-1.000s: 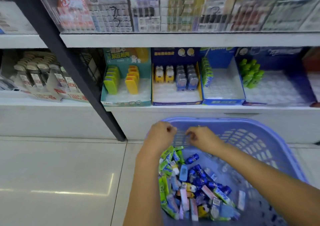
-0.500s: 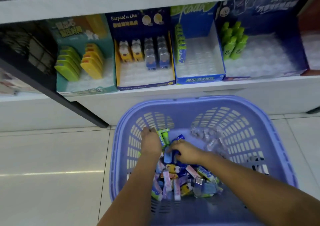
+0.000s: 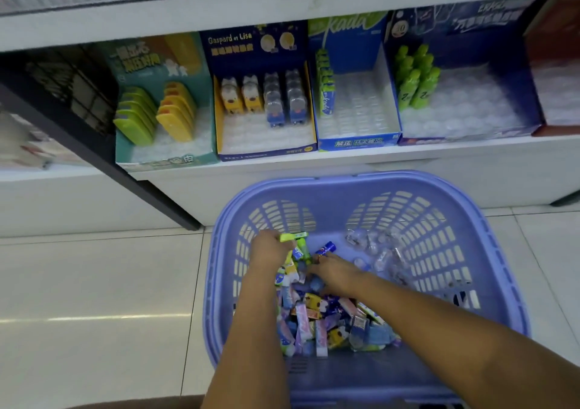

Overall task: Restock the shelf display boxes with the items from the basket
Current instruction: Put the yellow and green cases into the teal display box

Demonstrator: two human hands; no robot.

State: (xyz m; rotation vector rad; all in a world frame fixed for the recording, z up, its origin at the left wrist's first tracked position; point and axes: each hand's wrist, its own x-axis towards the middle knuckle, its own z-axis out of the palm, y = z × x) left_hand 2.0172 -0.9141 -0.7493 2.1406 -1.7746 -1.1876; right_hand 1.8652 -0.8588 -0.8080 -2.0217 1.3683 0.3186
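A lilac plastic basket (image 3: pixel 489 236) stands on the floor below the shelf, with a heap of small wrapped items (image 3: pixel 326 317) in its bottom. My left hand (image 3: pixel 270 248) is inside the basket and grips a bright green item (image 3: pixel 293 236) at the heap's far edge. My right hand (image 3: pixel 337 273) lies on the heap beside it, fingers bent down among the packets; what they hold is hidden. A blue tube-shaped item (image 3: pixel 326 247) lies just beyond that hand. Four display boxes sit on the shelf: teal (image 3: pixel 166 160), navy (image 3: pixel 266 152), blue (image 3: pixel 357 141) and dark blue (image 3: pixel 464 137).
A dark diagonal shelf post (image 3: pixel 103 157) runs down to the floor left of the basket. Clear plastic wrappers (image 3: pixel 376 251) lie in the basket's far right. White shelf front (image 3: pixel 314 173) stands right behind the basket. Glossy floor tiles (image 3: pixel 94 283) spread to the left.
Both hands went from the basket's rim down into the heap. The view tilted down and closer. My left hand took hold of a green item; my right hand shifted slightly among the packets.
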